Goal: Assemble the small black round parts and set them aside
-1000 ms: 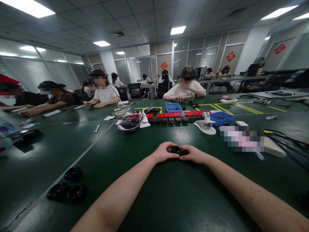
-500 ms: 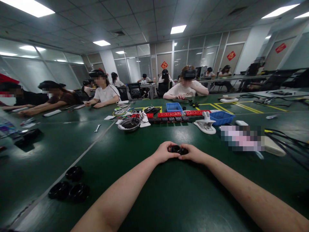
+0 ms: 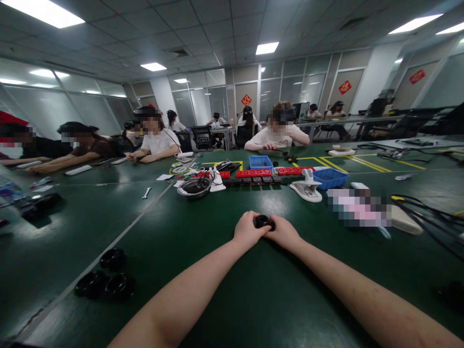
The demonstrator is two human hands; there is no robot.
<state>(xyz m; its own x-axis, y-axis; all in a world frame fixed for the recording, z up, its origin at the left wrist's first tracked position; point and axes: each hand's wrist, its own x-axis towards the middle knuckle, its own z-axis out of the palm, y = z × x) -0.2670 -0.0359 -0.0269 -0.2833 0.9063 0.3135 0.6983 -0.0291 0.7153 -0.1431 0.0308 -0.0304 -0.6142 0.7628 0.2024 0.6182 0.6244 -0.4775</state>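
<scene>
Small black round part [image 3: 261,222], centre of the frame, a little below the middle. Ring-shaped or capped; too small to tell which. It sits pinched between both hands just above the green table [image 3: 224,299], and whether it touches the surface cannot be told.

Left hand [image 3: 248,230] closed on the part's left side, thumb over the top. Right hand [image 3: 284,232] closed on its right side. The two hands meet around it, knuckles nearly touching, forearms running in from the bottom edge of the frame.

Progress, as a judgement: the part is mid-handling, gripped from both sides as if being pressed or twisted together; nothing shows it finished or set down. Three similar black round parts [image 3: 105,278] lie grouped at lower left, well apart from the hands, untouched.

Further out, middle of the frame: a metal bowl [image 3: 194,187] with dark bits in it, a row of red blocks [image 3: 253,172], two blue bins [image 3: 330,177], a white clamp-like holder [image 3: 306,188]. Small wrench [image 3: 146,193] left of the bowl. Black cables [image 3: 427,215] at right edge.

Other people sit along the far side of the table, upper left to upper centre, hands on their own work.
</scene>
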